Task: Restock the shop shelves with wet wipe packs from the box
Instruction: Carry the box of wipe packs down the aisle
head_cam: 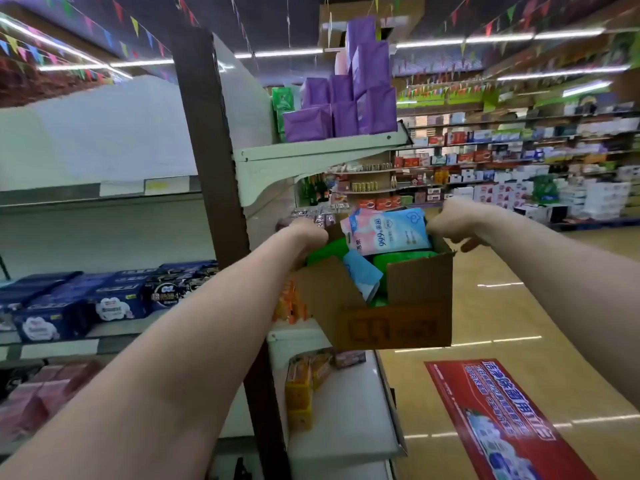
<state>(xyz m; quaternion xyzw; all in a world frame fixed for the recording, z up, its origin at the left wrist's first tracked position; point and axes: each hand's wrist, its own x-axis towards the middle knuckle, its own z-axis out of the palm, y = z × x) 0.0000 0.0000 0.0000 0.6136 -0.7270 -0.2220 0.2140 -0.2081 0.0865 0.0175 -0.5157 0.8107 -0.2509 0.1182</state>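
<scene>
Currently both hands hold a cardboard box (398, 306) in the air beside the shelf end. The left hand (308, 233) is curled over the box's left rim, and the right hand (450, 223) grips its far right rim. A pink-and-blue wet wipe pack (384, 230) stands tilted in the box, rising above the rim between the hands; green packs (405, 258) lie beneath it. Purple packs (343, 112) sit on the shelf above the box, dark blue packs (104, 303) on a shelf to its left, and a red floor sticker (502, 420) lies below it to the right
</scene>
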